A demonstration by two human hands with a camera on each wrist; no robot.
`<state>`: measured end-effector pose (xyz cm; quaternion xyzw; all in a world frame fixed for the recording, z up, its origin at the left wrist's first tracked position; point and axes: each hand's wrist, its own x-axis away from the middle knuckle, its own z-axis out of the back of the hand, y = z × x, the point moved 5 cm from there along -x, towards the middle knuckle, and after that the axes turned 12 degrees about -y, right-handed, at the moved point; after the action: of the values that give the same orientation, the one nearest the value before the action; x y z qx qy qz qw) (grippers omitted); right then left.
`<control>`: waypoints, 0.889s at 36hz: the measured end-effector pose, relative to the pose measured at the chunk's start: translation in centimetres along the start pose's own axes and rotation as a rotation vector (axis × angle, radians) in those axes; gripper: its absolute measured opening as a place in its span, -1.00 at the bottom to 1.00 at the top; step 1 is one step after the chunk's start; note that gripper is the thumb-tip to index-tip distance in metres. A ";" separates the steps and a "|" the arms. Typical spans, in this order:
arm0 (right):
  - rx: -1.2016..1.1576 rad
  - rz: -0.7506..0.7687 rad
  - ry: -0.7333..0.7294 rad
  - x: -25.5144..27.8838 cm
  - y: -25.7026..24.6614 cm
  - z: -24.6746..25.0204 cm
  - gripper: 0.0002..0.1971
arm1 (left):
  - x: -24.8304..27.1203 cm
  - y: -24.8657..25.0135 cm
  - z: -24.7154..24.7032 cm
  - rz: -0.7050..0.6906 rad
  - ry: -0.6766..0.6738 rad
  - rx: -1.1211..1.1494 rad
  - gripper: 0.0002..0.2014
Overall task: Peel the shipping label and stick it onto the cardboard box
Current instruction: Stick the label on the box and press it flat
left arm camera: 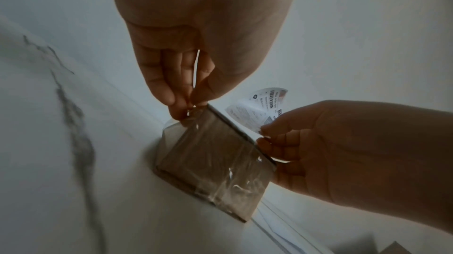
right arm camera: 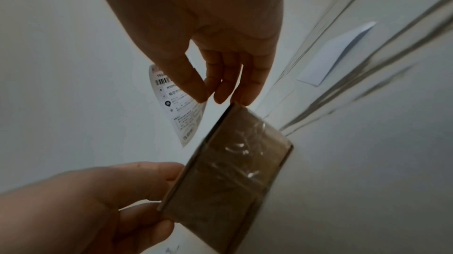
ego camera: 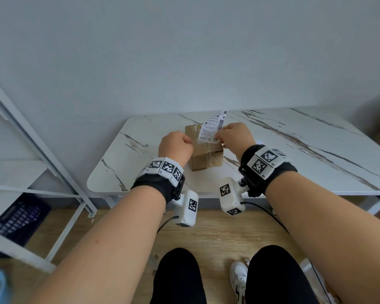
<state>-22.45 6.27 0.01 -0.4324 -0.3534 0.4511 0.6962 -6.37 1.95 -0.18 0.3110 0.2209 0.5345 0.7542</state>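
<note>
The white printed shipping label [ego camera: 213, 126] is held off the table, pinched at its lower edge between the thumb and forefinger of the right hand [ego camera: 234, 137], its free end curling up and away beyond those fingertips. Whether its backing is already off cannot be told, though a pale sheet [right arm camera: 335, 54] lies on the white marble-patterned table [ego camera: 294, 154] beyond that hand. The small brown cardboard box wrapped in clear tape [ego camera: 206, 154] sits just below and between both sets of fingers. The left hand [ego camera: 177, 145] has fingertips pinched together at the box's upper corner, apparently steadying it; what they grip is unclear. Sticking seems still to come: the label is not yet pressed flat onto the top.
</note>
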 end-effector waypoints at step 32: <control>0.022 0.082 -0.029 -1.0 -1.7 -0.8 -0.29 | -2.8 0.3 0.4 0.056 -0.123 0.193 -0.84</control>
<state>-21.51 4.75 1.17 -0.4324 -0.3403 0.4893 0.6766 -7.26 -0.75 0.34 0.4205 0.2156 0.5117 0.7176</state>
